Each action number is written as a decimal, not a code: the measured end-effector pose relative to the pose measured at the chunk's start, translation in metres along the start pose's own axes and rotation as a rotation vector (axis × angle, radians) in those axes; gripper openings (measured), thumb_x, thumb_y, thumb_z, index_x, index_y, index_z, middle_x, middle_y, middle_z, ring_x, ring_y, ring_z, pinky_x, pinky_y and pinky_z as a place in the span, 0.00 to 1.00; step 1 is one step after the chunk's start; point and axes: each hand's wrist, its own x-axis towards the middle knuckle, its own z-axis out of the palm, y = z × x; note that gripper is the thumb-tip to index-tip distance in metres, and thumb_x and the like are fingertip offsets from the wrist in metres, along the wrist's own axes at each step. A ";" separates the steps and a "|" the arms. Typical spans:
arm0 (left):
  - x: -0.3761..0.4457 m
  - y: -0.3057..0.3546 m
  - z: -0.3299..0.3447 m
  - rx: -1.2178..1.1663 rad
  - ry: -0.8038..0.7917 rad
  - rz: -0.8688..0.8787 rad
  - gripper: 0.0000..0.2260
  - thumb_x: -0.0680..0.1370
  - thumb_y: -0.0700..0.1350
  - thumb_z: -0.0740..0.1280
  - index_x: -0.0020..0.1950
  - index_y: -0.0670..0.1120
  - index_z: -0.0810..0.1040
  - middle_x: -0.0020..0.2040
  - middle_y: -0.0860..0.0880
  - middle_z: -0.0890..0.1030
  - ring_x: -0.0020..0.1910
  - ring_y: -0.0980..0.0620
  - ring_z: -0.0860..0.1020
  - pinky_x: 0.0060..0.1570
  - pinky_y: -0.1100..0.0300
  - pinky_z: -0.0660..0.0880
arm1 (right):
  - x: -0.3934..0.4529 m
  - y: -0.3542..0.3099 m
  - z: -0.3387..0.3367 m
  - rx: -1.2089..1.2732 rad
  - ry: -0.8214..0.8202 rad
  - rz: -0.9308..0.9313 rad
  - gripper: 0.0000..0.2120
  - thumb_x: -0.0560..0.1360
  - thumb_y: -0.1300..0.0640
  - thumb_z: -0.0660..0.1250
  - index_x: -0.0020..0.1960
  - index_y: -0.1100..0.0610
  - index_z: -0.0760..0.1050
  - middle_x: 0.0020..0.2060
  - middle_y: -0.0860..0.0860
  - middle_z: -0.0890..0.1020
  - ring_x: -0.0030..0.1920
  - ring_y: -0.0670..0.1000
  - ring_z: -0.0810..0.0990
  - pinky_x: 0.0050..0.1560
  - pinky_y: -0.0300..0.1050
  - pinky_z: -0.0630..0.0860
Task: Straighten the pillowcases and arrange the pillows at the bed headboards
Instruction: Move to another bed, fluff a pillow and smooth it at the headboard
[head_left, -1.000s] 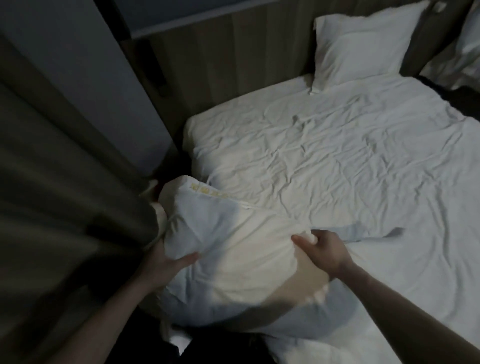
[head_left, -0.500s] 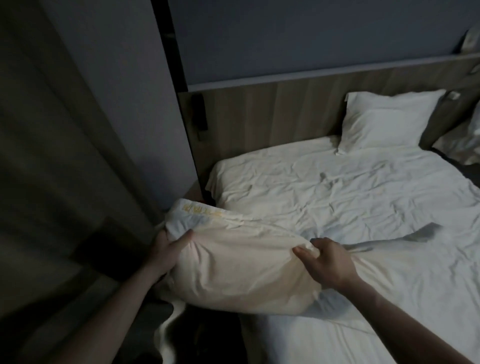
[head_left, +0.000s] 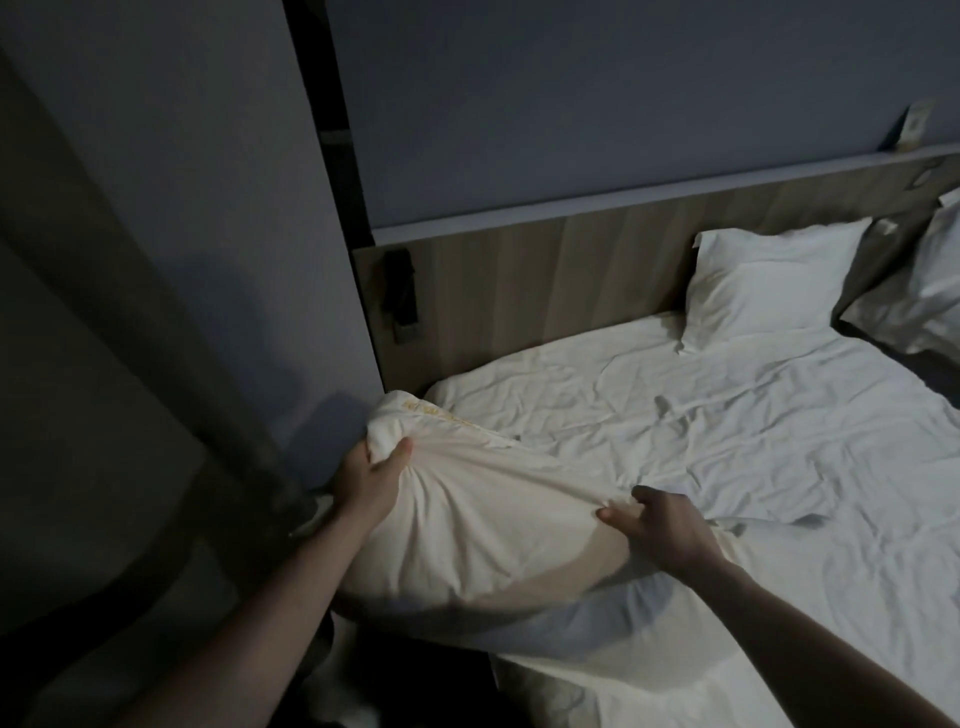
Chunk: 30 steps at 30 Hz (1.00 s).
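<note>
Left hand (head_left: 371, 480) grips near corner of cream pillow (head_left: 483, 530), thumb curled over bunched fabric. Right hand (head_left: 662, 527) pinches pillowcase at opposite end, fingers curled into cloth. Pillow lies at bed's near-left edge, over wrinkled white sheet (head_left: 701, 415). 2nd pillow (head_left: 769, 283) leans on wooden headboard (head_left: 545, 280), well apart. Dark curtain (head_left: 104, 415) hangs just beside left hand. Dark fitting (head_left: 400, 291) on headboard's left end.
</note>
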 end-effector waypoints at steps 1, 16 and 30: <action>0.009 0.004 0.005 0.012 0.002 0.001 0.25 0.72 0.62 0.71 0.57 0.44 0.84 0.53 0.45 0.86 0.55 0.43 0.83 0.58 0.49 0.80 | 0.012 0.000 0.000 0.006 0.002 0.017 0.29 0.69 0.30 0.72 0.37 0.56 0.73 0.27 0.50 0.77 0.38 0.56 0.80 0.37 0.50 0.67; 0.201 0.049 0.097 0.046 0.035 -0.125 0.20 0.79 0.57 0.72 0.64 0.44 0.80 0.52 0.47 0.81 0.57 0.42 0.81 0.52 0.54 0.73 | 0.258 -0.005 -0.015 0.021 -0.003 -0.017 0.29 0.66 0.31 0.76 0.34 0.56 0.71 0.24 0.50 0.75 0.30 0.50 0.74 0.36 0.50 0.71; 0.330 0.074 0.151 0.000 0.016 -0.254 0.34 0.77 0.63 0.72 0.71 0.38 0.75 0.65 0.39 0.81 0.63 0.38 0.80 0.61 0.50 0.77 | 0.479 -0.063 -0.064 -0.137 0.006 -0.201 0.22 0.65 0.31 0.77 0.36 0.47 0.72 0.36 0.48 0.82 0.47 0.59 0.85 0.42 0.49 0.74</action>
